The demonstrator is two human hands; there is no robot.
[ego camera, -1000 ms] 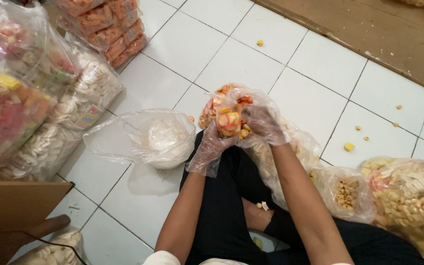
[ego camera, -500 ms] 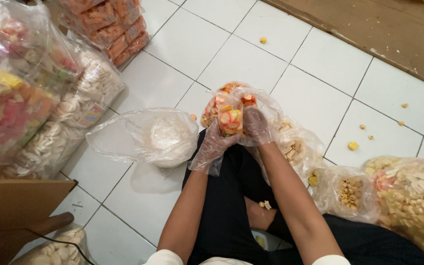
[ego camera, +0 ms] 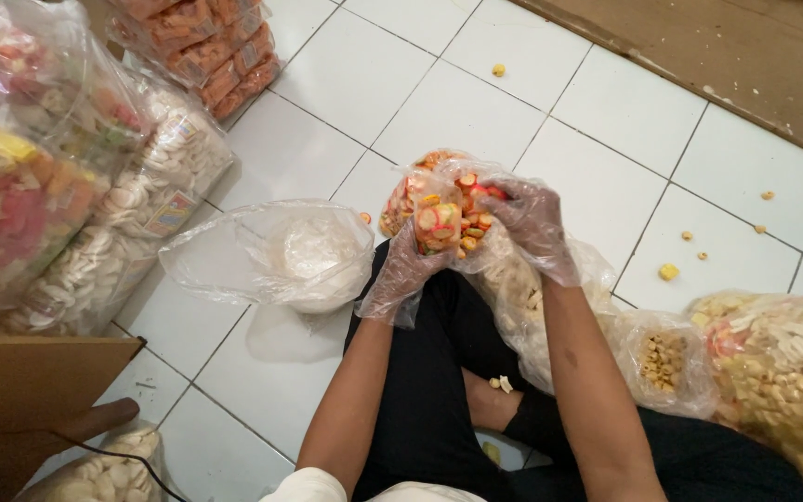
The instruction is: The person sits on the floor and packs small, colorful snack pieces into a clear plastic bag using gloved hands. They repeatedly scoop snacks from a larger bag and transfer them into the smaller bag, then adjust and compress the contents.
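Frame centre: gloved left hand (ego camera: 408, 270) closed round small snack bag (ego camera: 439, 226); gloved right hand (ego camera: 532, 223), fingers curled w/ crackers (ego camera: 474, 200), touches bag top. Clear bag (ego camera: 276, 256) left, on floor (ego camera: 457, 112).

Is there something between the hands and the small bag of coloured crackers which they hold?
Only thin clear plastic gloves. The left hand grips the small bag of coloured crackers from below, and the right hand reaches to its open top with loose crackers. Nothing else visible stands between them.

Floor: glossy white square ceramic tiles (ego camera: 439, 112) with dark grout lines.
Far right: brown wooden board (ego camera: 727, 56).
Light: soft, even.
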